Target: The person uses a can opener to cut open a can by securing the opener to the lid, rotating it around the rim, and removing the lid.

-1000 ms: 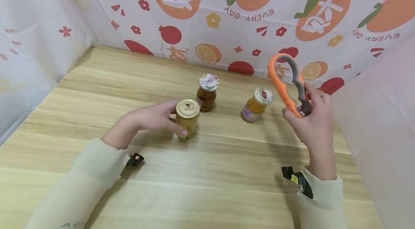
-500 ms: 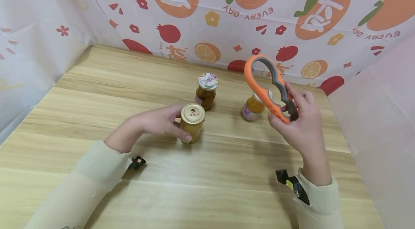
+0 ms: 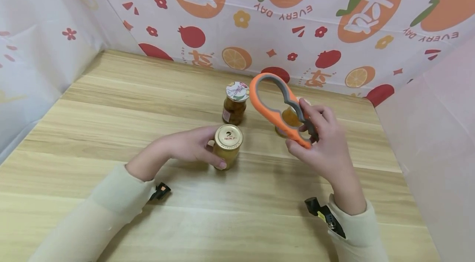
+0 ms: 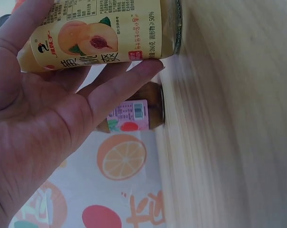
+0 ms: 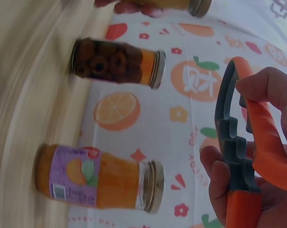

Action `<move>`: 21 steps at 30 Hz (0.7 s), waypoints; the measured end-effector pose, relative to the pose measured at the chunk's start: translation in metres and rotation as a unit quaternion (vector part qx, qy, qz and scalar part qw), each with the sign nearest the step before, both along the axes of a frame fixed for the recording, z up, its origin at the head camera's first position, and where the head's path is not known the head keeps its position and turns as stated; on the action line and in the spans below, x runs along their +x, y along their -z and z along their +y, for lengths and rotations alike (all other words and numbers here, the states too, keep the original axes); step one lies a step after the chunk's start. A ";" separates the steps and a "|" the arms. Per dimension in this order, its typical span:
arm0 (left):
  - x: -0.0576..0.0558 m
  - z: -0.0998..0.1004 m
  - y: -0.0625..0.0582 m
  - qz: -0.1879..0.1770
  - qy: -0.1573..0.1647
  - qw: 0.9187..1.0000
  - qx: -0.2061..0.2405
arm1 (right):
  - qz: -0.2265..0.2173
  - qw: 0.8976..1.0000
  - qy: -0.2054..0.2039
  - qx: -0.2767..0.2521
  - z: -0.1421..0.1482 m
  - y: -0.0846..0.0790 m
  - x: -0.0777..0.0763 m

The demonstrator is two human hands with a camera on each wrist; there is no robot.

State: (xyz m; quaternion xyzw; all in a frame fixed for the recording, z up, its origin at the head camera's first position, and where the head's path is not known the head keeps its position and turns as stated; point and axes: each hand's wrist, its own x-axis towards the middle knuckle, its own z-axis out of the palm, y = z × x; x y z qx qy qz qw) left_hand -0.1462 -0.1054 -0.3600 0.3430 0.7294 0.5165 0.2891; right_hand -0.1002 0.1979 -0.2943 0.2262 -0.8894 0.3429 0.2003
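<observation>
My left hand (image 3: pixel 191 146) grips a jar of yellow peaches (image 4: pixel 88 35) with a gold lid (image 3: pixel 229 136), thumb on its near side and fingers behind. The jar stands upright low over the table, left of centre. Raised on the right, my right hand (image 3: pixel 324 146) holds an orange and grey jar opener (image 3: pixel 270 115) by its narrow end, its wide loop pointing up and left. In the right wrist view, thumb and fingers pinch the opener's two sides. Through its openings, the head view partly shows an orange-fruit jar (image 5: pixel 117 183) with a purple label.
Behind the peach jar stands a jar of dark fruit (image 3: pixel 234 109) with a patterned white lid. A fruit-printed curtain (image 3: pixel 208 47) hangs along the back edge of the wooden table (image 3: pixel 237 220). Pale sheets close off both sides.
My right hand has carried the jar opener left and slightly down, now overlapping the orange-fruit jar in view. The left hand has shifted the peach jar right and toward me.
</observation>
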 end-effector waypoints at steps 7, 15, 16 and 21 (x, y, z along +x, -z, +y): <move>0.004 0.007 0.001 0.003 0.010 1.000 0.012 | -0.007 1.000 -0.029 0.005 0.000 0.018 -0.007; 0.008 0.012 0.002 -0.002 0.002 1.000 0.004 | 0.009 0.998 -0.058 0.029 -0.011 0.020 -0.002; 0.008 0.013 0.002 -0.004 0.003 1.000 0.005 | 0.010 0.997 -0.064 0.030 -0.012 0.020 -0.001; 0.010 0.014 0.002 -0.012 0.004 1.000 0.005 | -0.005 0.995 -0.090 0.035 -0.019 0.019 0.004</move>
